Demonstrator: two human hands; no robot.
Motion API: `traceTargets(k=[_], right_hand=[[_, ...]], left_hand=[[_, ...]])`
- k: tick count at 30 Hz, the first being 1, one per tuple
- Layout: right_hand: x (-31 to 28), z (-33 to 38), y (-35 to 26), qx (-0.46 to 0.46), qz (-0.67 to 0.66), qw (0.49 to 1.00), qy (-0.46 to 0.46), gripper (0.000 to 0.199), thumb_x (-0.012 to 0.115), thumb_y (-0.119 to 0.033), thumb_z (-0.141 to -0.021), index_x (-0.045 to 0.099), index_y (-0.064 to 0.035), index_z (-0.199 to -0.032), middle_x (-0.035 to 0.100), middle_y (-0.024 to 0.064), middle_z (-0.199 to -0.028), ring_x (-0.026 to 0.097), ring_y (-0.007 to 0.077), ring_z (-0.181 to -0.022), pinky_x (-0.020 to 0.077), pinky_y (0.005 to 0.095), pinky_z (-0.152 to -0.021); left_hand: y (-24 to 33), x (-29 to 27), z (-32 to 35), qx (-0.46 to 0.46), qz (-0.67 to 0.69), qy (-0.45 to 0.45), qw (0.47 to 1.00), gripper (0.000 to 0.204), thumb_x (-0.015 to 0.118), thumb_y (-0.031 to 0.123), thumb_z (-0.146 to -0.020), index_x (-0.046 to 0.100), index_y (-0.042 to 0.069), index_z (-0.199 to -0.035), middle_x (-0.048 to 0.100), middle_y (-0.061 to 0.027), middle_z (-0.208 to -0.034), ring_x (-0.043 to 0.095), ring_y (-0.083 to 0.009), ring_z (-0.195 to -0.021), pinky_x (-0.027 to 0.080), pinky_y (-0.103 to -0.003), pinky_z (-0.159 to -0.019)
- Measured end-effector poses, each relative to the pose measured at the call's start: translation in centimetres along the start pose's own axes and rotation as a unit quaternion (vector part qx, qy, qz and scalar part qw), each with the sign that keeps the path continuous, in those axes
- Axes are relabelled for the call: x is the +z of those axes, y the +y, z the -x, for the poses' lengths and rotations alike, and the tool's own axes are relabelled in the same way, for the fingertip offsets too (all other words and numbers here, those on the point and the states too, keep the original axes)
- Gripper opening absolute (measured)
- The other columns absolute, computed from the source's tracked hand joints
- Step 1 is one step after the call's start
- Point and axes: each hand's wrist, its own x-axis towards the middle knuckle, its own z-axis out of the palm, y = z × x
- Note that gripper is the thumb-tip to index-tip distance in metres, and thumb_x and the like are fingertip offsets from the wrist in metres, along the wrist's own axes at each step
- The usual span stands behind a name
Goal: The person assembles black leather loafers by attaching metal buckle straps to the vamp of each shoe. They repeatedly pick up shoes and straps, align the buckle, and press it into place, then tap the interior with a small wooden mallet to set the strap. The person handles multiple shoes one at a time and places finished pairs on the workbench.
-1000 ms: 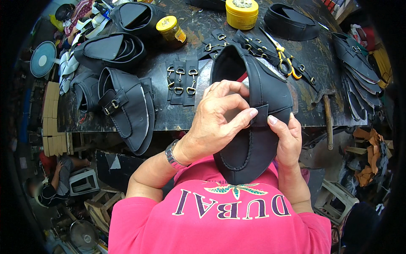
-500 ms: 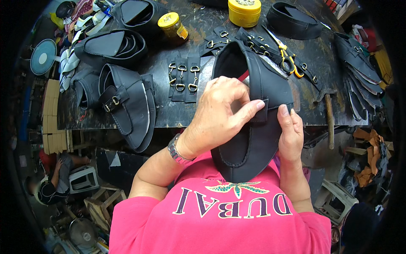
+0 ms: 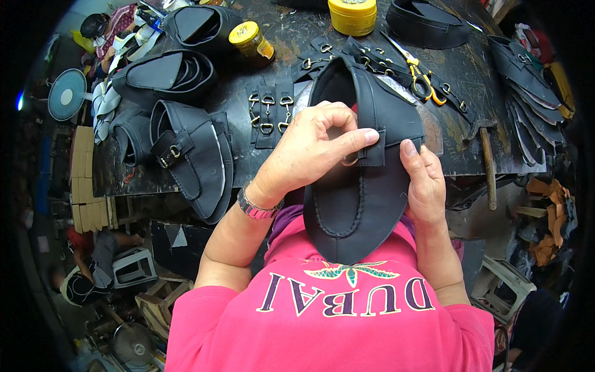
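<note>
A black leather shoe upper with a stitched moccasin seam is held against my front, its toe toward me. My left hand pinches a short black strap that lies across the upper, thumb on top and fingers curled underneath. A bit of gold-coloured metal shows just under that hand; the strap's other end is hidden. My right hand grips the upper's right edge, thumb on the outer face. Beyond them on the bench, several black straps with metal horsebits lie side by side.
Finished-looking uppers stand at the left of the dark bench. Yellow-handled scissors, a yellow-lidded jar, a yellow tub and a hammer lie around. Stacked uppers hang over the right edge. Another person sits at lower left.
My left thumb has slid up along the strap, and more of the strap and a bit of metal now show. My right hand keeps its hold. The whole view has shifted slightly.
</note>
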Motion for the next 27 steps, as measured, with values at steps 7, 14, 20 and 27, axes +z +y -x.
traceTargets(k=[7, 14, 20, 27], right_hand=[[-0.3, -0.2, 0.3, 0.018, -0.040, 0.999, -0.009, 0.026, 0.056, -0.026, -0.101, 0.059, -0.0077, -0.083, 0.054, -0.0070, -0.078, 0.044, -0.0004, -0.067, 0.0375, 0.0177, -0.058], [-0.3, 0.0, -0.1, 0.054, -0.136, 0.989, -0.029, 0.023, 0.056, -0.023, -0.101, 0.062, -0.0040, -0.091, 0.065, 0.0011, -0.088, 0.060, 0.0047, -0.076, 0.0501, 0.0200, -0.068], [-0.4, -0.1, 0.1, 0.055, -0.176, 0.980, -0.072, 0.024, 0.059, -0.019, -0.099, 0.061, 0.0015, -0.111, 0.068, 0.0079, -0.104, 0.065, 0.0100, -0.088, 0.0549, 0.0253, -0.077], [-0.3, -0.1, 0.1, 0.057, -0.134, 0.987, -0.061, 0.034, 0.072, -0.008, -0.087, 0.059, 0.0029, -0.118, 0.068, 0.0096, -0.108, 0.066, 0.0141, -0.093, 0.0560, 0.0291, -0.083]], left_hand=[[0.8, -0.8, -0.5, -0.057, 0.047, -0.054, 0.996, 0.034, 0.072, 0.019, -0.089, 0.055, 0.003, -0.065, 0.050, 0.0019, -0.067, 0.051, -0.0052, -0.060, 0.041, -0.023, -0.054], [1.0, -1.0, -0.8, -0.076, 0.058, -0.077, 0.992, 0.035, 0.072, 0.020, -0.090, 0.054, 0.003, -0.064, 0.048, 0.0024, -0.067, 0.050, -0.0053, -0.060, 0.041, -0.024, -0.055], [0.5, -1.2, -1.3, -0.058, 0.026, -0.082, 0.995, 0.037, 0.074, 0.025, -0.088, 0.056, 0.005, -0.063, 0.054, 0.0025, -0.063, 0.052, -0.0040, -0.061, 0.040, -0.023, -0.056], [0.6, -1.3, -1.4, -0.062, 0.034, -0.099, 0.993, 0.034, 0.073, 0.022, -0.089, 0.057, 0.003, -0.066, 0.047, 0.0027, -0.066, 0.050, -0.0052, -0.061, 0.040, -0.024, -0.056]])
